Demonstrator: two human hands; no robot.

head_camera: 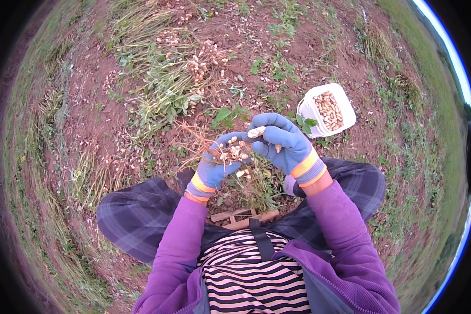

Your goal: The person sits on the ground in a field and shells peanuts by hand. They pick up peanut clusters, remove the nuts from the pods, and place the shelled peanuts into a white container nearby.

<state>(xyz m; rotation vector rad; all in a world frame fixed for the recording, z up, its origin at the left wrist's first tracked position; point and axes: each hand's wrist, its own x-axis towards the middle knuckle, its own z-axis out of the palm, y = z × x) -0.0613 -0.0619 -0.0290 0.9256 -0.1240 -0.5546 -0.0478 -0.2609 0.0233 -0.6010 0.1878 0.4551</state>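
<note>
My left hand (pixel 216 167), in a blue coated glove with an orange cuff, grips a peanut plant by its root end. A cluster of peanuts (pixel 235 152) hangs on those roots, and reddish stringy roots (pixel 192 143) spread out to the left. My right hand (pixel 280 141), gloved the same way, holds a pale peanut pod (pixel 256 132) between thumb and fingers. A second pod (pixel 278 148) shows by its lower fingers. Both hands are close together above my crossed legs.
A white square bucket (pixel 347 108) holding picked peanuts (pixel 328 110) stands on the soil beyond my right hand. Pulled peanut plants (pixel 161 86) lie in a heap at upper left. Plant stalks (pixel 255 192) and a wooden stool (pixel 251 220) are between my legs.
</note>
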